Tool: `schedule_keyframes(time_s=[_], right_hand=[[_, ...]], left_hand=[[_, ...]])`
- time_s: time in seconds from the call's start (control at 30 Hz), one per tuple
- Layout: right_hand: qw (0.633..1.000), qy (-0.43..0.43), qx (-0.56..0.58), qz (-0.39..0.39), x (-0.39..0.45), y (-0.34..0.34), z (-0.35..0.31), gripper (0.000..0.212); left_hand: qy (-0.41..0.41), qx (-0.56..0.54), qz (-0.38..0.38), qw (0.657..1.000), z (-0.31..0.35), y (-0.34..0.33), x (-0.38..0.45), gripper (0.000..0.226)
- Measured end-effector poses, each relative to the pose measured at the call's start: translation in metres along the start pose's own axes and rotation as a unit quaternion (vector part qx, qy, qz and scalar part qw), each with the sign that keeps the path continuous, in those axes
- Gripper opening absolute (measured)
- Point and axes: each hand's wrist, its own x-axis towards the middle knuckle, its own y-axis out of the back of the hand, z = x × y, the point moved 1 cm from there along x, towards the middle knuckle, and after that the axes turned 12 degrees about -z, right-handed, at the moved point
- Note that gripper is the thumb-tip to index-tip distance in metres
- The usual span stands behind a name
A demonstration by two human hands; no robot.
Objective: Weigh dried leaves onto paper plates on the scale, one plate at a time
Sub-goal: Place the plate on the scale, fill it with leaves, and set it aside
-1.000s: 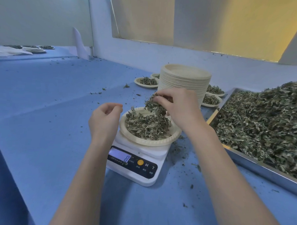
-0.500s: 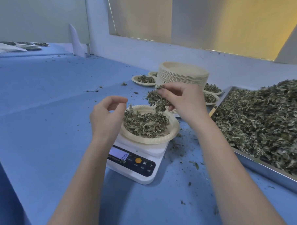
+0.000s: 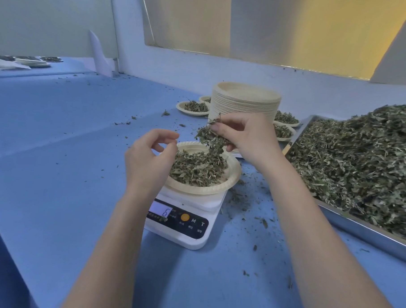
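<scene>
Scale (image 3: 190, 219), white, on the blue desk (image 3: 57, 170): lit display reads a single digit, looks like "6"; beside it an orange button, then "M" and "T"; small print under these not readable. Loose leaf bits scattered on the desk around it.

Paper plate (image 3: 232, 176) sits on the scale, heaped with dried leaves (image 3: 196, 168).

Left hand (image 3: 148, 162) at the plate's left edge, fingers loosely curled, thumb and forefinger nearly meeting, holding nothing visible.

Right hand (image 3: 244, 138) above the plate's far side, fingers closed around a clump of leaves (image 3: 209, 138) that trails down toward the heap.

Right: metal tray (image 3: 366, 233) piled with leaves. Behind: stack of empty plates (image 3: 245, 103), filled plates (image 3: 194, 108) around it.
</scene>
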Motion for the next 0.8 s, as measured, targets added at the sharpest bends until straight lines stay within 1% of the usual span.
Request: schedule_keyframes(time_s=[0.13, 0.2, 0.27, 0.3, 0.33, 0.4, 0.47, 0.53, 0.67, 0.8], right_hand=[[1.0, -0.007, 0.0, 0.026, -0.003, 0.014, 0.002, 0.013], [0.999, -0.013, -0.001, 0.038, -0.004, 0.02, 0.005, 0.01], [0.999, -0.022, 0.004, 0.031, -0.004, 0.022, 0.007, 0.002], [0.999, -0.025, 0.002, 0.023, -0.004, 0.021, 0.007, 0.004], [1.0, -0.027, 0.0, 0.012, -0.003, 0.018, 0.006, 0.01], [0.999, -0.023, -0.024, -0.015, -0.001, 0.012, 0.003, 0.015], [0.998, -0.014, -0.051, -0.033, 0.0, 0.006, -0.001, 0.014], [0.998, -0.004, -0.051, -0.041, 0.0, 0.001, -0.003, 0.012], [0.999, 0.013, -0.033, -0.012, 0.0, 0.002, -0.005, 0.012], [0.999, 0.016, -0.021, 0.031, -0.001, 0.006, -0.006, 0.008]], left_hand=[[-0.018, 0.021, 0.001, 1.0, 0.003, -0.002, -0.002, 0.024], [-0.06, 0.066, -0.005, 0.996, 0.009, -0.008, -0.006, 0.027], [-0.109, 0.107, -0.012, 0.988, 0.015, -0.014, -0.009, 0.027], [-0.119, 0.12, -0.013, 0.985, 0.016, -0.016, -0.01, 0.027], [-0.119, 0.122, -0.01, 0.985, 0.016, -0.017, -0.01, 0.027], [-0.09, 0.093, 0.003, 0.992, 0.014, -0.015, -0.01, 0.029], [-0.047, 0.05, 0.022, 0.997, 0.011, -0.011, -0.008, 0.03], [-0.017, 0.018, 0.044, 0.999, 0.008, -0.008, -0.007, 0.029], [0.005, -0.032, 0.069, 0.997, 0.007, -0.001, -0.004, 0.028], [0.015, -0.04, 0.073, 0.996, 0.007, 0.0, -0.003, 0.027]])
